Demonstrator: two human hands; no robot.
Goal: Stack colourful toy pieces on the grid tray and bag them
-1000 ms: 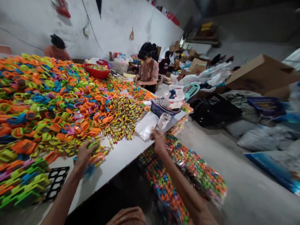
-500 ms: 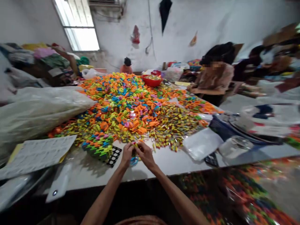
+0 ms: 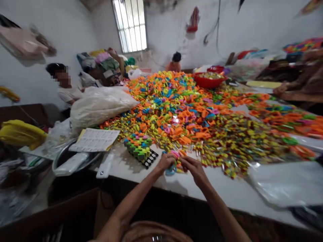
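Both hands pinch small coloured plastic pieces (image 3: 174, 161) just right of the black grid tray (image 3: 149, 158): left hand (image 3: 165, 162), right hand (image 3: 193, 167). Keep the work low over the bench (image 3: 222, 191), fingertips close.

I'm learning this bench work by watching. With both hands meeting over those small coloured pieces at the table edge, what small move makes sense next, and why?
Probably bring the fingertips together on the small pink and blue pieces. The left hand and right hand meet right over them at the near edge of the white table, beside the stacked pieces on the black grid. Motion blur hides the exact grip.
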